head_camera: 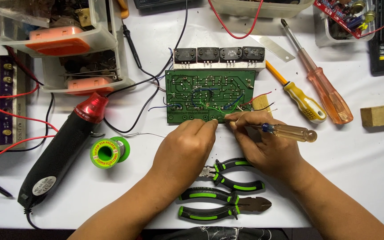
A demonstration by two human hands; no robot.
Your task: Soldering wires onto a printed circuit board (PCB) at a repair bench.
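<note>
— Where is the board from where you stand?

— The green circuit board (210, 95) lies flat in the middle of the white desk (361, 160), solder side up. Four black transistors (219, 54) sit in a row along its far edge, and thin coloured wires cross its face.

— And the hands?

— Both are at the board's near edge. The left hand (187, 149) has its fingers drawn together, the tips pressed down on that edge; I cannot tell whether it pinches anything. The right hand (263, 144) is closed around a small screwdriver with a clear amber handle (290, 132), whose tip meets the board just beside the left fingertips. The two hands almost touch there.

— What else is around the board?

— On the near side of it, beyond the hands, lie two green-and-black pliers (227, 191), one partly under the right wrist. To the left of the board there is a green spool of solder (109, 152), and further left a black heat gun with a red nozzle (65, 149). To the right of the board lie a yellow-handled screwdriver (301, 100) and a longer orange one (323, 86), side by side, with a wooden block (382, 115) well apart from them. Clear plastic bins (67, 49) stand off its far left corner.
</note>
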